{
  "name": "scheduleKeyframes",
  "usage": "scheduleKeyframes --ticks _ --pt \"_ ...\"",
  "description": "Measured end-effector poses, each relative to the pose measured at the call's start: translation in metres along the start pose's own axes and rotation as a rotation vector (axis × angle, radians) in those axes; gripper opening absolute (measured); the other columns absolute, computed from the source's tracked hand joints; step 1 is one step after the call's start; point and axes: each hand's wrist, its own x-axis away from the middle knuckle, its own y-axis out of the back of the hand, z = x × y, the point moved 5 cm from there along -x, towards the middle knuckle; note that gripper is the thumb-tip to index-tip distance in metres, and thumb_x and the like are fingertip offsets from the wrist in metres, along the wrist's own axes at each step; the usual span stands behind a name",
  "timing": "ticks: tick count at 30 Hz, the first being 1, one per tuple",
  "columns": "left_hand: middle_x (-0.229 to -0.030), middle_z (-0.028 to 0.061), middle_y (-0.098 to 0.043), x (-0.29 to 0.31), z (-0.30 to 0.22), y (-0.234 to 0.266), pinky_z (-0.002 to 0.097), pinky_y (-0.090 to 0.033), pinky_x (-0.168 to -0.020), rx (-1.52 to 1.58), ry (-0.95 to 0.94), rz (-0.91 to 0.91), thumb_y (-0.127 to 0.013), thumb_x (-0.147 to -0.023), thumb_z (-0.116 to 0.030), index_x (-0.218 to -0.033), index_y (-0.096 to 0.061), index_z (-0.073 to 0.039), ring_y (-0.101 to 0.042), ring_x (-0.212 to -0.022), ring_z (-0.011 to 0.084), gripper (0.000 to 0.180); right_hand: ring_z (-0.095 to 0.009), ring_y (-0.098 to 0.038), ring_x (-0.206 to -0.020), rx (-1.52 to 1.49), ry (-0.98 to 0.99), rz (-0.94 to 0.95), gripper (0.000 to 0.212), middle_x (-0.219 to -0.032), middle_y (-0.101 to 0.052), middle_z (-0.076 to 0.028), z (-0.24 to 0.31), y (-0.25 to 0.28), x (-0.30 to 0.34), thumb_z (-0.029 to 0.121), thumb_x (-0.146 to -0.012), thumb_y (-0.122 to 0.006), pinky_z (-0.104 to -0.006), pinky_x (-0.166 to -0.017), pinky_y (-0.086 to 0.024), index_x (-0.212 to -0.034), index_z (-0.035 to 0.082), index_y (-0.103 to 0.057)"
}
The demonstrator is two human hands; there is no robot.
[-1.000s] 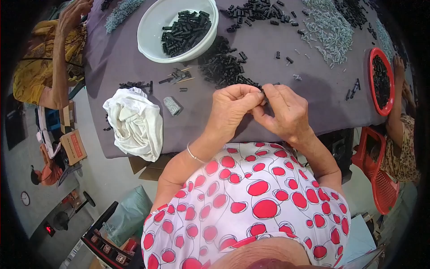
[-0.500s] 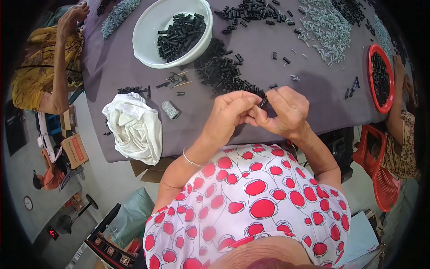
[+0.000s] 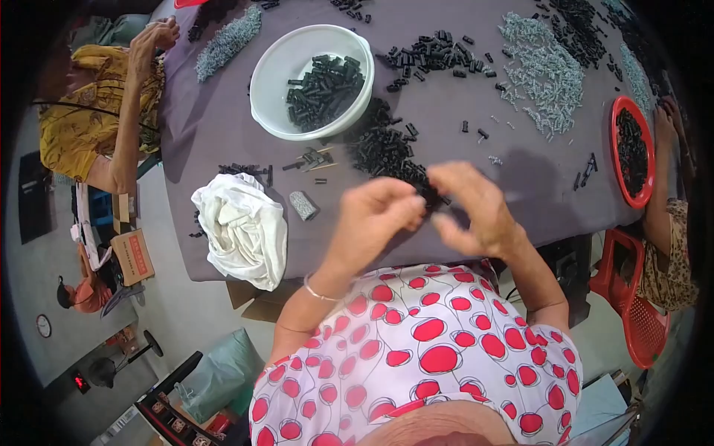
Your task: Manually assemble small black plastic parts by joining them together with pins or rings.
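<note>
Over the near end of a heap of small black plastic parts [image 3: 387, 149], both my hands are smeared by motion. The fingers of my left hand [image 3: 375, 219] are drawn together in a pinch, and what they hold, if anything, is too blurred to make out. Beside it, my right hand [image 3: 480, 212] has thumb and fingers spread apart, with no part visible in its grip. Dark pieces show in the gap between the two hands. Beyond the heap stands a white bowl [image 3: 268, 97] partly filled with similar black parts.
A crumpled white cloth [image 3: 242, 230] and a small grey roll [image 3: 303, 206] lie to the left. Small metal springs [image 3: 539, 74] are piled at the far right, near a red basket [image 3: 616, 149] of black parts. Co-workers' arms [image 3: 128, 111] rest at both table sides.
My hands, which were together on a small dark part, have drawn apart, and the right fingers have spread. The whole view has shifted slightly, so the table sits lower and further right.
</note>
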Motion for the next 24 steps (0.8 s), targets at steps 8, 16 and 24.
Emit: scheduleKeyframes --ticks 8,16,24 --pt "-0.079 0.0081 -0.067 -0.024 -0.114 0.054 0.0338 -0.047 -0.068 -0.904 -0.734 -0.631 -0.071 -0.077 -0.017 -0.085 -0.067 -0.003 -0.062 -0.075 0.0206 0.016 -0.028 -0.044 -0.128 0.462 0.051 0.190 0.049 -0.132 -0.049 -0.012 -0.034 -0.028 -0.036 0.013 -0.079 -0.068 -0.0406 -0.099 -0.040 -0.124 0.004 -0.052" --pt "-0.082 0.0068 -0.067 -0.058 -0.107 0.071 0.0366 -0.047 -0.075 -1.202 -0.727 -0.627 -0.071 -0.077 -0.022 -0.084 -0.070 -0.006 -0.061 -0.082 0.0251 0.018 -0.025 -0.044 -0.128 0.587 0.046 0.226 0.047 -0.134 -0.051 -0.009 -0.038 -0.007 0.001 0.021 -0.078 -0.067 -0.0416 -0.103 -0.037 -0.120 0.006 -0.055" --pt "-0.091 0.0090 -0.065 -0.056 -0.101 0.068 0.0376 -0.044 -0.079 -1.290 -0.865 -0.670 -0.071 -0.077 -0.016 -0.088 -0.070 -0.007 -0.057 -0.089 0.0275 0.014 -0.027 -0.053 -0.117 0.474 0.061 0.016 0.034 -0.117 -0.061 -0.008 -0.039 0.022 0.023 0.005 -0.072 -0.070 -0.0397 -0.095 -0.043 -0.105 0.005 -0.063"
